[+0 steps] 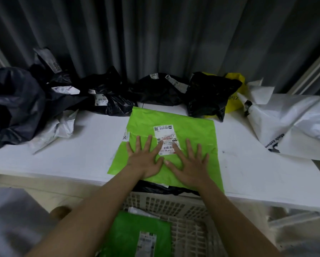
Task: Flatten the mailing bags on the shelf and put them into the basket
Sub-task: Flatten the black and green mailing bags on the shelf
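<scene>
Under both flat, spread hands, left hand [143,160] and right hand [188,166] equally near, the green mailing bag [171,119] runs 6-to-12; basket [189,216] at 6 o'clock.

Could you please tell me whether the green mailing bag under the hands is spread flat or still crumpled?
Spread flat: the green mailing bag lies smooth on the shelf under both open hands.
</scene>
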`<state>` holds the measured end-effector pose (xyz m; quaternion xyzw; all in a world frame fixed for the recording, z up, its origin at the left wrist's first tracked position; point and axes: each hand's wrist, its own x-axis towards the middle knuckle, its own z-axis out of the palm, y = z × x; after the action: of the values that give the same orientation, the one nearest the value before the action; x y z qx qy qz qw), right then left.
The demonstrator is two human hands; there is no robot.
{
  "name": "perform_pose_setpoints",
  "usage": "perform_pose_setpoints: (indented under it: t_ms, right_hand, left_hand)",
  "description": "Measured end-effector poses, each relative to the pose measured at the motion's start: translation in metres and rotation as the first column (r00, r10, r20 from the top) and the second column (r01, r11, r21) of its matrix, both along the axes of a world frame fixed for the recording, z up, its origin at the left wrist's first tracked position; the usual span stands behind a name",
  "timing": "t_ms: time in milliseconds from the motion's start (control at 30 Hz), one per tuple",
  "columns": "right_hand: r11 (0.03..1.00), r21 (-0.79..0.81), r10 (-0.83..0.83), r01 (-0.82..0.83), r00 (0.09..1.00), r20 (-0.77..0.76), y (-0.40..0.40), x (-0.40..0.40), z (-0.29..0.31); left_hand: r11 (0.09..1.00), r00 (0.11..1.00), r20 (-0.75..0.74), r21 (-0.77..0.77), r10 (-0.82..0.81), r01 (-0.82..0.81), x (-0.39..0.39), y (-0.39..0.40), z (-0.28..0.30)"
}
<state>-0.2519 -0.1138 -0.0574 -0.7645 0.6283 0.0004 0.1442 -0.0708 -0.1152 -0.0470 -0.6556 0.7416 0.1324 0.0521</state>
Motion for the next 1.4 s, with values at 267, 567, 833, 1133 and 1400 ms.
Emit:
perform_pose_setpoints:
  t_ms: [267, 567, 833, 1133, 1400]
  right_hand:
    - [0.999, -0.034, -0.032, 0.03, 0.999, -0.032, 0.006, -0.001, -0.025]
    - [0.997, -0.062, -0.04, 0.038, 0.999, -0.027, 0.001, -0.002, -0.027]
    - [0.967, -0.234, -0.138, 0.106, 0.983, -0.124, -0.074, 0.0, 0.002]
    - [0.987, 0.051, -0.154, 0.154, 0.988, -0.018, -0.108, 0.01, -0.019]
    - [0.987, 0.01, -0.161, 0.161, 0.986, -0.042, -0.106, 0.012, -0.03]
  left_hand:
    - [0.992, 1.0, -0.026, -0.124, 0.006, -0.009, 0.003, 0.004, -0.026]
    - [0.985, 1.0, -0.026, -0.174, 0.018, -0.022, 0.001, 0.004, -0.036]
    - [0.987, 1.0, 0.0, -0.161, -0.001, 0.001, 0.001, 0.002, -0.033]
    - [0.984, 1.0, 0.007, -0.177, 0.012, -0.011, 0.002, 0.001, -0.038]
    - [0.984, 1.0, 0.015, -0.178, 0.023, -0.02, 0.001, 0.001, -0.041]
